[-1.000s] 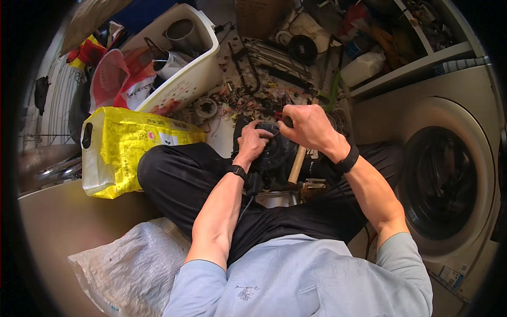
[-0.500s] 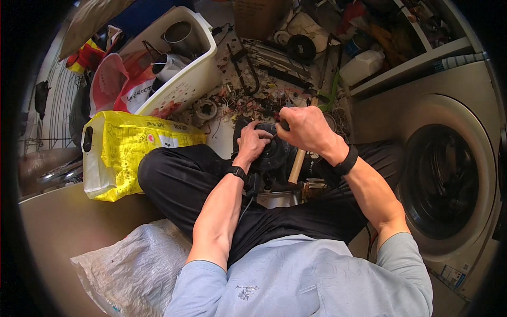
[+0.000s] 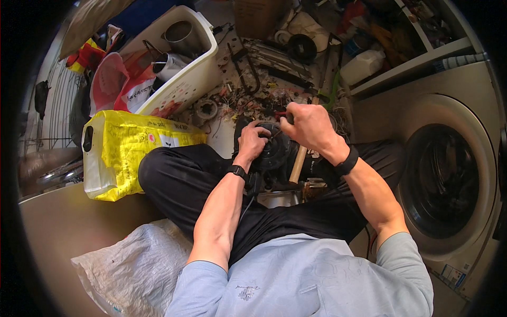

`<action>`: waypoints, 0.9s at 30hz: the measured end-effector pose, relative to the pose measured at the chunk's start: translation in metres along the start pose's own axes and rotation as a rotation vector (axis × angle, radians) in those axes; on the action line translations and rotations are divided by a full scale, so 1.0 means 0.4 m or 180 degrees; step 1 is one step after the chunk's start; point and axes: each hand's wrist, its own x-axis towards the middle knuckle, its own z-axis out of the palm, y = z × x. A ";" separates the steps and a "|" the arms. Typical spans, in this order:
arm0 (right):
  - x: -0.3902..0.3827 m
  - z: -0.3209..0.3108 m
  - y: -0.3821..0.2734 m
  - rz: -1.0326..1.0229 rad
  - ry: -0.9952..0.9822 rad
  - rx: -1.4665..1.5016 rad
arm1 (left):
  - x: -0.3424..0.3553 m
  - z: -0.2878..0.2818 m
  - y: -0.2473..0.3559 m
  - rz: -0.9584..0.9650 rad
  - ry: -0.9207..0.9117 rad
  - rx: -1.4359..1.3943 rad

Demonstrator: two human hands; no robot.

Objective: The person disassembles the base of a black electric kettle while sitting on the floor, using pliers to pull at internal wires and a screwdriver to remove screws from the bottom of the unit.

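Note:
Between my knees sits a black round appliance part [image 3: 274, 153] with a raised rim. My left hand [image 3: 252, 141] grips its left side, the fingers curled over the top. To the right, my right hand [image 3: 312, 124] is closed around the dark handle of a thin-shafted tool that looks like a screwdriver [image 3: 275, 134]. Its shaft points left toward the part, near my left fingertips; where the tip touches is too small to tell. A wooden tool handle [image 3: 298, 165] lies just right of the part, its far end partly hidden by my right hand.
Scraps and wires [image 3: 235, 100] litter the floor ahead, with a black-framed saw [image 3: 248, 74] beyond. On the left stand a yellow bag [image 3: 127, 153] and a white bin [image 3: 182, 87] holding metal pots. A washing machine [image 3: 443, 169] is close on my right; a white sack [image 3: 137, 264] lies behind left.
My right hand has shifted slightly right, away from the part, and the tool's thin shaft shows more. My left hand stays in nearly the same place on the part.

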 end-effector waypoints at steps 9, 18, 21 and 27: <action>-0.094 0.009 0.052 0.0425 0.0614 0.0441 | -0.005 -0.007 0.025 0.0028 -0.0010 -0.0079; -0.200 0.004 0.018 -0.0268 0.0641 0.0411 | -0.037 0.019 0.030 0.0103 0.0332 0.0368; -0.211 0.018 0.021 -0.0408 0.0611 0.0384 | -0.036 0.021 0.033 0.0157 0.0356 0.0308; -0.214 0.021 0.021 -0.0605 0.0560 0.0329 | -0.034 0.020 0.037 0.0129 0.0403 0.0357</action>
